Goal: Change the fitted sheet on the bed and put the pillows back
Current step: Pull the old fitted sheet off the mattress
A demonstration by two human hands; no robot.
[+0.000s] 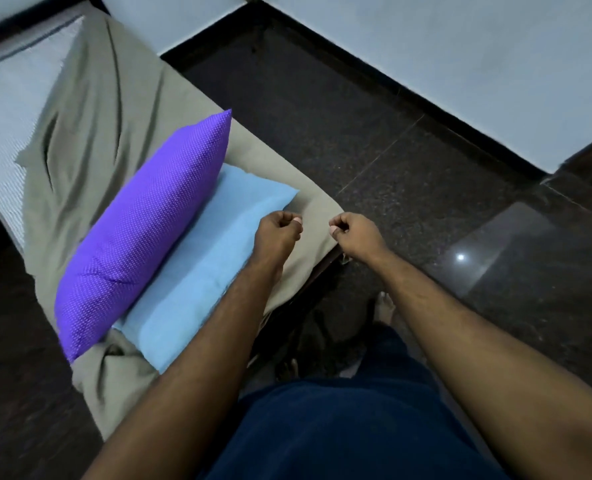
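**A:** You are standing at one end of the bed [322,258], looking down. Your left hand [277,233] and right hand [356,235] are hovering near each other over the sheet [90,109] at its near corner, both with fingers curled in, thumb meeting forefinger. Whether they are pinching cloth, I cannot tell.

**B:** Where are the pillows lying?

**A:** The purple pillow [142,230] is leaning on the blue pillow [204,268], both on the sheet just beside your left hand. At the far left the sheet is lying bunched and creased, leaving the mattress [7,109] bare.

**B:** So the step is seating this corner?

**A:** Probably. If you are gripping the hem, you should be drawing it evenly with both hands down over the corner, keeping tension low so the pillows are not sliding. The far side likely needs spreading afterwards; lifting the pillows off first would be making that easier.
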